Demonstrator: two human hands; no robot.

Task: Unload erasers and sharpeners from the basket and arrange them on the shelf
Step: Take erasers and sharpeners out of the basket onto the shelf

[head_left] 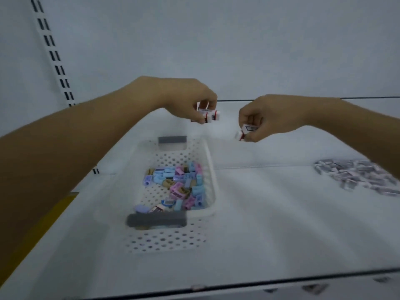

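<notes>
Currently our left hand [192, 98] pinches several erasers [211, 115] and our right hand [268, 118] grips more. Loosely stacked, one may slip and fall toward the basket [212, 174].

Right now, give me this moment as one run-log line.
left hand: holds white erasers above shelf | right hand: holds more erasers | basket: pastel sharpeners inside | shelf right: blurred small-item pile

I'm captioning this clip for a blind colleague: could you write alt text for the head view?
The left hand and right hand each hold small white erasers above a white shelf. Below them, a white perforated basket holds pastel sharpeners; a pile of small greyish pieces lies at the right.
</notes>
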